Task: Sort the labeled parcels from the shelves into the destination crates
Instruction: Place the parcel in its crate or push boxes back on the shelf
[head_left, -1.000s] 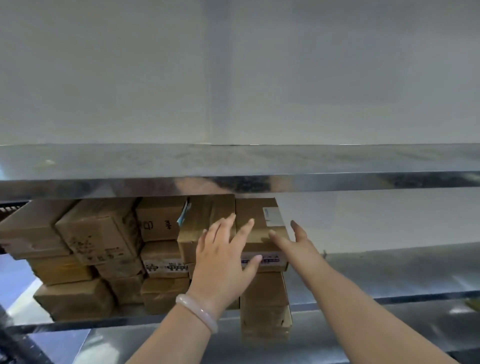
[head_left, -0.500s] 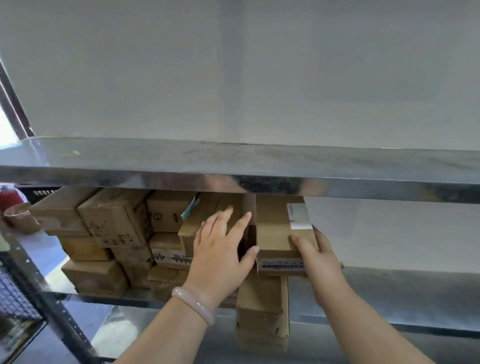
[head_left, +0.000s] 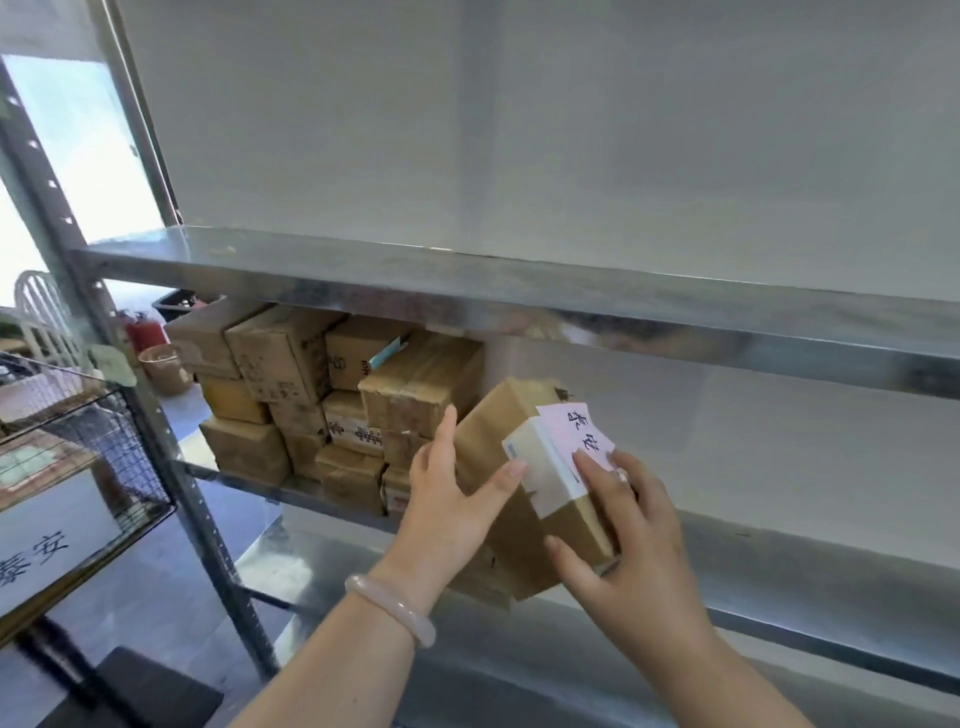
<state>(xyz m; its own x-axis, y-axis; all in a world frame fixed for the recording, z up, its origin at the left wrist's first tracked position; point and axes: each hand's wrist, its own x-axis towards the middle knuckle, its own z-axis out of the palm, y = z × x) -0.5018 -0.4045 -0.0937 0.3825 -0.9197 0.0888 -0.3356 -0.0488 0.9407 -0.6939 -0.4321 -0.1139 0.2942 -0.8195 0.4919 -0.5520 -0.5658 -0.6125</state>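
**parcel held in both hands, crate off to the left and lower**

the parcel (head_left: 519, 519) is at the front of the middle shelf (head_left: 779, 561), tilted. its long axis runs from the near low end up and away to the far end. a pink label (head_left: 576, 431) w/ handwriting faces up beside a white label (head_left: 540, 478); i can't read the writing for sure.

grip: the left hand (head_left: 447, 499) lies flat on the parcel's left face, fingers straight and thumb stretched toward the white label, so it's pressing, not wrapping. the right hand (head_left: 623, 540) holds the right side and near end, fingers curled round, one fingertip on the pink label. the parcel sits between the two hands. can't tell if its low end rests on sth beneath.

the key relation: the wire crate (head_left: 104, 452), w/ a sign (head_left: 36, 551) on its front, lies well to the left of the parcel and lower, on the left hand's side. the shelf post (head_left: 171, 467) stands between them, so the carry prob needs to come out toward the body first, then swing left round the post.

also around: the stack of boxes (head_left: 311, 395) is just left of the left hand, close enough to brush. the upper shelf (head_left: 519, 291) hangs over the far end, so there's little room to lift straight up.
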